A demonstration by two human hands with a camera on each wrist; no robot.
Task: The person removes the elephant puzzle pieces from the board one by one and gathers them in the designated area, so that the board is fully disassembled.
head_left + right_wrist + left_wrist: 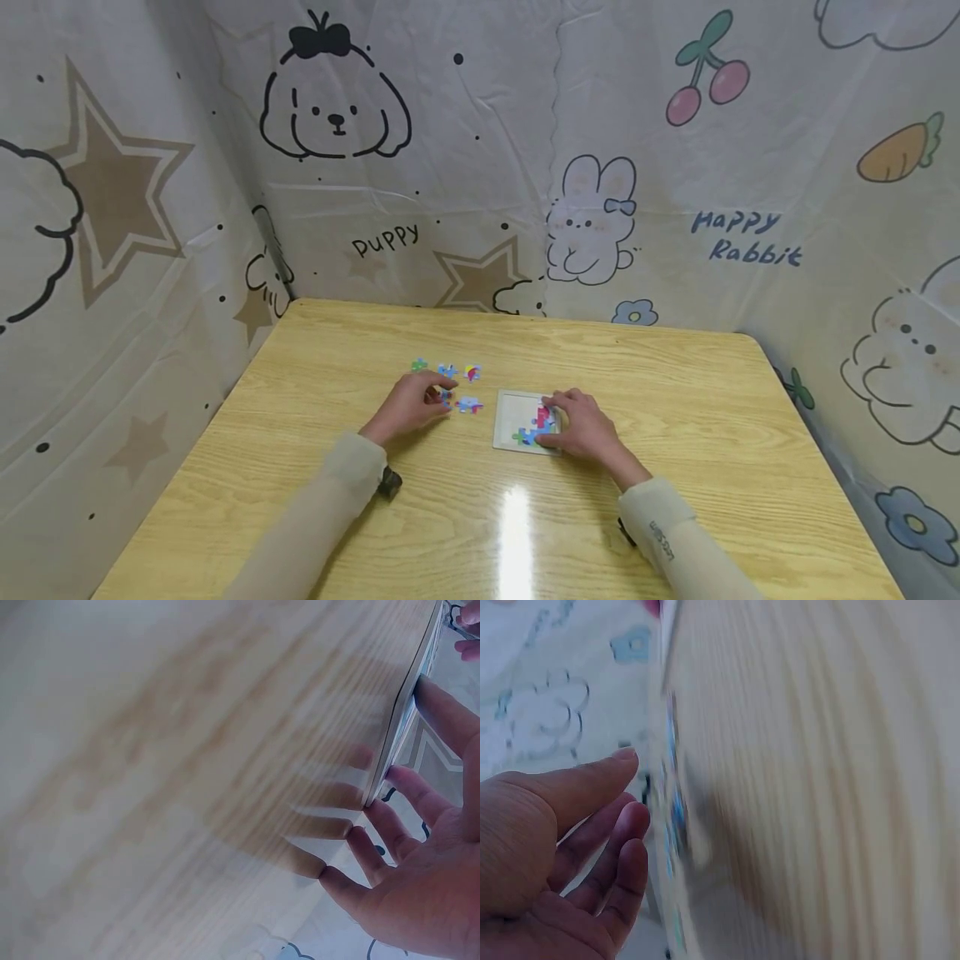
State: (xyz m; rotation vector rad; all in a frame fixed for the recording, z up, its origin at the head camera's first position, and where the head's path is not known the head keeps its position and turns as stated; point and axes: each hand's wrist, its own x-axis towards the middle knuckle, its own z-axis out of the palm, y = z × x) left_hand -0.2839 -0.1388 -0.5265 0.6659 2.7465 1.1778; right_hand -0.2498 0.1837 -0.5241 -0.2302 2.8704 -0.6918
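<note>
My left hand (408, 407) hovers over loose jigsaw pieces, thumb and fingers apart, with nothing seen between them. One blue jigsaw piece (446, 395) lies partly hidden by its fingertips. Just right of it is a blue and pink jigsaw piece (469, 405). My right hand (588, 427) rests on the right side of a pale square puzzle tray (513, 413), its thumb on the tray and its other fingers spread along the edge and table. Joined jigsaw pieces (527, 436) fill the tray's lower right part, partly covered by that hand.
Behind the left hand lie a green jigsaw piece (419, 365), a blue one (447, 370) and a yellow and red one (472, 372). The wooden table (637, 375) meets a printed cloth (480, 167) at the back and sides.
</note>
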